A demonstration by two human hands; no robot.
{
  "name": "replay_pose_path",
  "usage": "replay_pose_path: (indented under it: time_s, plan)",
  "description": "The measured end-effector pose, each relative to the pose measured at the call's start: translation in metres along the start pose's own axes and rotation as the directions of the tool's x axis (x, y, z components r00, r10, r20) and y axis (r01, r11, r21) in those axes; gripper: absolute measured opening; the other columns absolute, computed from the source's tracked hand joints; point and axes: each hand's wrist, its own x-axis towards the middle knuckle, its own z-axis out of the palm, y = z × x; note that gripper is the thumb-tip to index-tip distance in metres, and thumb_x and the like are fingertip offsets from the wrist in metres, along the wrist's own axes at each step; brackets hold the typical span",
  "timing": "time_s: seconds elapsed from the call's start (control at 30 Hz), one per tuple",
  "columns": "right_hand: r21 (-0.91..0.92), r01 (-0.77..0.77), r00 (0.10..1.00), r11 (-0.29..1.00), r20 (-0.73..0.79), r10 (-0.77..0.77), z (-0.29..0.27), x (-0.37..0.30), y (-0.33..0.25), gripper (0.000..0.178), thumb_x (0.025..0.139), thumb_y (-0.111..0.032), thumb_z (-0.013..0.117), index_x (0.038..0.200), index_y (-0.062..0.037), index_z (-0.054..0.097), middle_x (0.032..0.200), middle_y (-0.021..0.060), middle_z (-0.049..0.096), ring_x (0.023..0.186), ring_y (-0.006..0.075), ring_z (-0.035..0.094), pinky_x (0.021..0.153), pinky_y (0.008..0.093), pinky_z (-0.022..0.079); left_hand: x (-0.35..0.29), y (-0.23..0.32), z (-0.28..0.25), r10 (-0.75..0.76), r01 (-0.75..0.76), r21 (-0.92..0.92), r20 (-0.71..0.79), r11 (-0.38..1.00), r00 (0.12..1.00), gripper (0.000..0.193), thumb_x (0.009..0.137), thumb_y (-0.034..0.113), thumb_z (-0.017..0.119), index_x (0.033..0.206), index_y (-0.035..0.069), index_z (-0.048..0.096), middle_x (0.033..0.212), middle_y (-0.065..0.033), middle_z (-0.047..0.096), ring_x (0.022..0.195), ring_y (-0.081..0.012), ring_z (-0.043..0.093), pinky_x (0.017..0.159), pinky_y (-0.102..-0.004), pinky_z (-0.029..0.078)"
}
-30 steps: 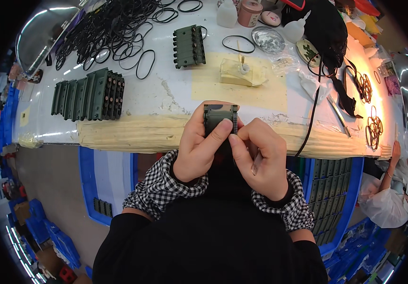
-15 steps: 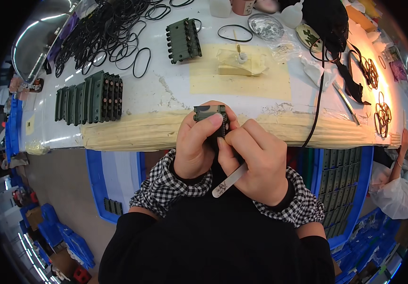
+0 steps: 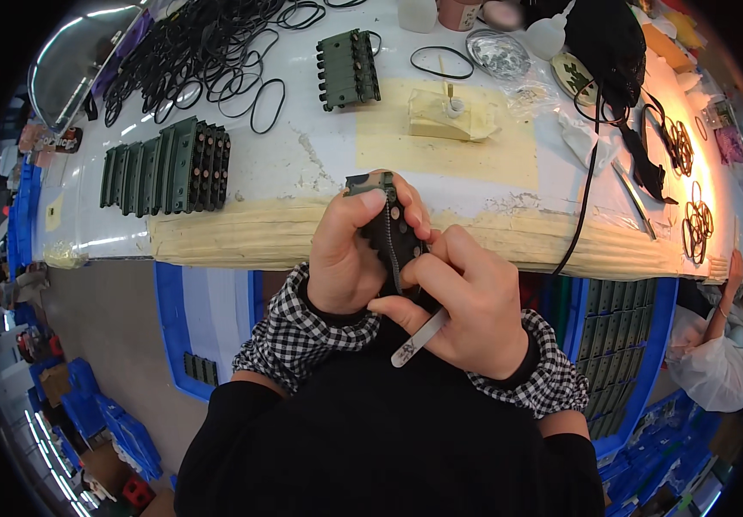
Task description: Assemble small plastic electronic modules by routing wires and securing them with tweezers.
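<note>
My left hand is closed around a dark green camouflage-patterned plastic part, with the thumb on its top end. Round copper-coloured spots and a toothed black strip run down the side facing right. My right hand is closed beside the part's lower end, its index fingertip touching it or very near it. A flat silver metal tool with a rounded end sticks out below that hand's palm. The tool's other end is hidden by the fingers, so its kind cannot be told. Both hands are just in front of the table's taped edge.
Green ridged parts stand in a stack at left and in another farther back. Black rubber loops lie at the back left. Behind my hands is a taped block. Filled blue crates stand below right.
The part has tilted more upright, so its toothed side now faces up into view. My right thumb has swung away from the part, toward the left.
</note>
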Motion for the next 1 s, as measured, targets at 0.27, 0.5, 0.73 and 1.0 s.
replay_pose_path:
  time_s: [0.27, 0.5, 0.73, 1.0]
  plan:
    - [-0.047, 0.083, 0.982, 0.995, -0.163, -0.09, -0.01, -0.001, 0.003, 0.022, 0.066, -0.009, 0.078, 0.082, -0.0053, 0.063, 0.077, 0.0059, 0.057, 0.058, 0.0207, 0.059, 0.05, 0.03, 0.046, 0.005, 0.006, -0.004, 0.029, -0.028, 0.034, -0.054, 0.999, 0.998, 0.026, 0.086, 0.033, 0.049, 0.09, 0.008, 0.052, 0.086, -0.0051, 0.054, 0.086, -0.0195, 0.054, 0.08, -0.035, 0.047]
    - [-0.077, 0.116, 0.984, 0.99, -0.127, -0.125, -0.008, -0.005, 0.012, 0.023, 0.065, -0.006, 0.077, 0.087, -0.0067, 0.068, 0.078, 0.0041, 0.06, 0.057, 0.0175, 0.059, 0.049, 0.0281, 0.046, 0.005, 0.007, -0.004, -0.018, 0.008, -0.096, -0.106, 0.995, 0.994, 0.026, 0.087, 0.033, 0.049, 0.09, 0.008, 0.056, 0.092, -0.0059, 0.058, 0.1, -0.025, 0.058, 0.091, -0.0411, 0.05]
    - [0.105, 0.086, 0.996, 0.991, -0.031, -0.083, -0.019, 0.004, 0.017, 0.019, 0.068, -0.008, 0.076, 0.084, -0.0076, 0.068, 0.076, 0.0039, 0.059, 0.059, 0.0182, 0.059, 0.05, 0.029, 0.045, 0.009, 0.009, -0.006, -0.129, 0.113, -0.18, -0.078, 0.977, 0.989, 0.025, 0.086, 0.033, 0.05, 0.088, 0.008, 0.054, 0.085, -0.0035, 0.057, 0.094, -0.0228, 0.059, 0.092, -0.0405, 0.05]
    - [0.125, 0.074, 0.967, 0.989, 0.234, -0.102, -0.029, 0.019, 0.026, 0.017, 0.073, -0.008, 0.072, 0.085, -0.0077, 0.058, 0.084, 0.0042, 0.055, 0.065, 0.0241, 0.059, 0.055, 0.0333, 0.046, 0.013, 0.009, -0.008, -0.142, 0.109, -0.223, -0.134, 0.969, 0.981, 0.024, 0.085, 0.03, 0.053, 0.089, 0.007, 0.052, 0.08, -0.0039, 0.053, 0.077, -0.0179, 0.055, 0.078, -0.033, 0.048]
